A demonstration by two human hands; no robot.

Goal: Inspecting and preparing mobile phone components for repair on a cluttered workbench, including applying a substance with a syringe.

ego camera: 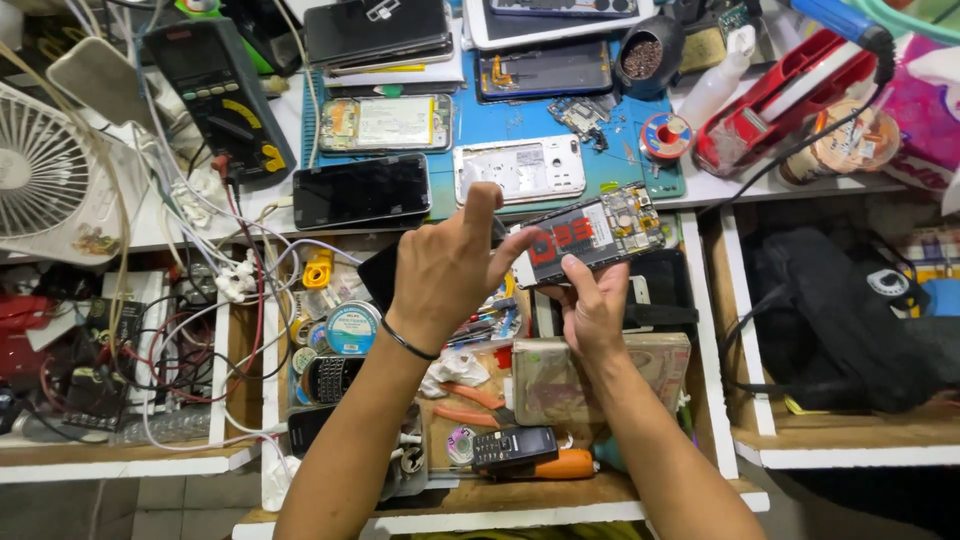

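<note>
I hold an opened phone [592, 236] in the middle of the frame, its back off so the red-labelled battery and the circuit board show, and it tilts up toward the right above the open drawer [715, 380]. My right hand [592, 308] comes up from below, fingers closed around the phone's lower edge. My left hand [450, 268] sits just to the left of it, a thin black band on the wrist; its thumb and one finger pinch the phone's left end while the index finger [482, 205] sticks straight up, touching nothing. Beyond my hands, on the counter, a blue work mat [500, 122] carries other phones in pieces: a black phone [361, 190] lying screen up at centre left, a white phone frame [520, 168] beside it, and an open phone with a pale battery [386, 123] just above. A black multimeter [218, 92] lies in the upper left of the frame, and a white fan [45, 170] stands at the left edge. A spool of solder wire [665, 134] rests near the mat's right end, with a red tool [785, 100] in the upper right. Below my hands the drawer is crowded: a round blue-rimmed tin [352, 326], an old keypad phone [513, 447] lying on an orange-handled screwdriver [560, 465], and a worn flat box [590, 375] under my right wrist.
</note>
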